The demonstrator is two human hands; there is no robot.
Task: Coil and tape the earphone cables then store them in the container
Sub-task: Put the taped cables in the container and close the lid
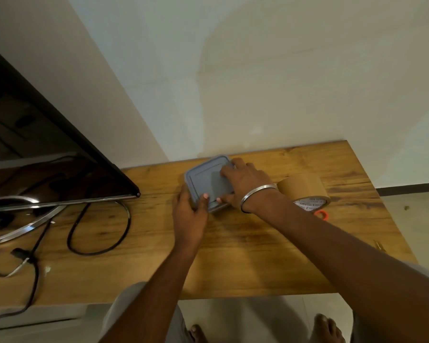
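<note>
A square grey container [204, 178] with its lid on sits on the wooden table [245, 243] near the back wall. My left hand [190, 214] grips its near left corner, thumb on the lid. My right hand [245, 181] lies across the lid's right side, fingers pressing on top, a metal bangle on the wrist. No earphone cables are visible; the container's inside is hidden by the lid.
A roll of brown tape [305, 188] lies right of the container, with an orange scissor handle [322, 215] beside it. A black monitor [42, 157] on a curved metal stand [18, 229] fills the left, with black cables [99, 248] looped on the table.
</note>
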